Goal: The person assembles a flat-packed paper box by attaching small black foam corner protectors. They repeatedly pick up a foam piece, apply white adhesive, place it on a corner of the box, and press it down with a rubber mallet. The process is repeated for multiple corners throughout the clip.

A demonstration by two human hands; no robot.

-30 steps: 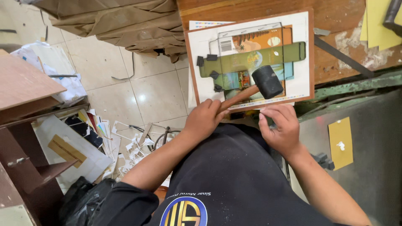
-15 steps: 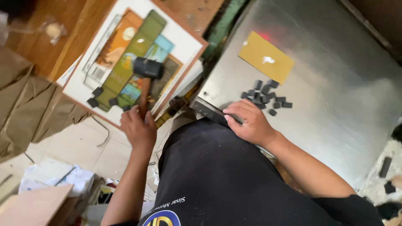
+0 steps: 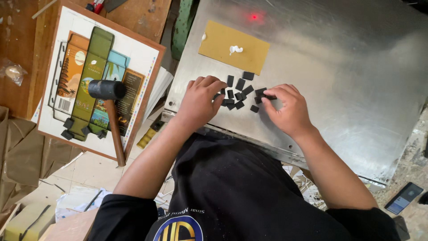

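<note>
Chips — small flat black rectangles — lie in a loose cluster on the metal sheet, between the two hands and just below the tan card.

Largest first: the metal sheet fills the upper right, dull silver, with a red light spot near its top edge. To its left sits the wooden bench, bearing a white board with a brown rim. On the board lies a flat printed carton layout: an olive-green strip down the middle, an orange panel to its left, a pale blue and a dark brown panel to its right. A mallet rests across it, black head on the green strip, wooden handle running down past the board's lower edge.

The left hand lies palm down on the sheet, wrist at the near edge, fingers curled close together with their tips at the left side of the cluster. The right hand also lies palm down, fingers bent and narrow, forefinger and thumb pinched at a chip on the cluster's right edge. Whether either hand has lifted a chip I cannot tell.

The tan card is a slanted rectangle carrying a white blob near its middle. A phone lies on the floor at lower right.

Half a second ago the left hand gripped the mallet's handle over the board and only the right was at the chips — now the mallet lies free and both hands are at the cluster.
</note>
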